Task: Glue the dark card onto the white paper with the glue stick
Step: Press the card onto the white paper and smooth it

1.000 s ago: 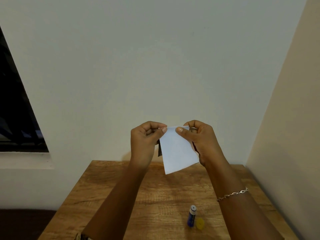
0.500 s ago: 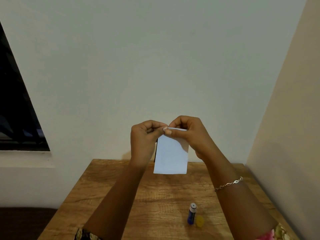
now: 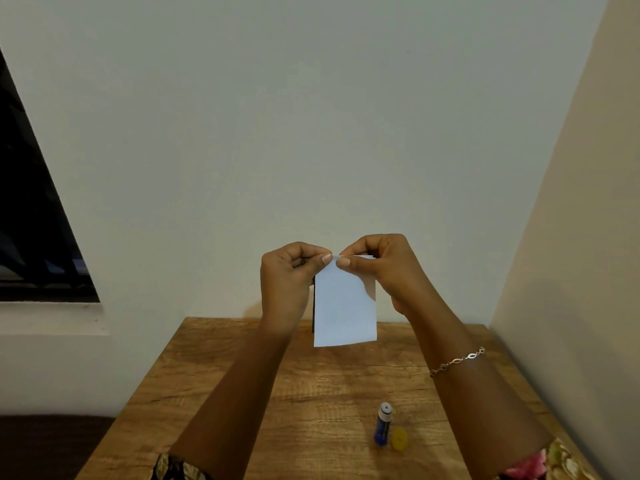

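Now the paper (image 3: pixel 344 306) hangs upright in the air above the far part of the bench (image 3: pixel 242 393), with its white face toward the camera. The card (image 3: pixel 313 306) is behind it; only a thin dark strip shows at the paper's left edge, so it cannot be told how well the two are lined up. The left hand (image 3: pixel 287 282) pinches the top left corner, and the right hand (image 3: pixel 384 268) pinches the top edge just beside it, so the two thumbs almost touch. The fingers (image 3: pixel 344 261) of both hands are curled and grasp the sheet.

The step in hand seems to be pressing the two sheets together. To do it well, the person should keep one pinch fixed and slide the other along the edge with firm pressure, so that the card does not shift or wrinkle.

Compared with one second ago, the paper was tilted and the right hand held its right corner; it now hangs straight, and the right hand has come over to the left one.

The glue stick (image 3: pixel 383 424) lies open on the near bench, with its yellow cap (image 3: pixel 399 439) just beside it.
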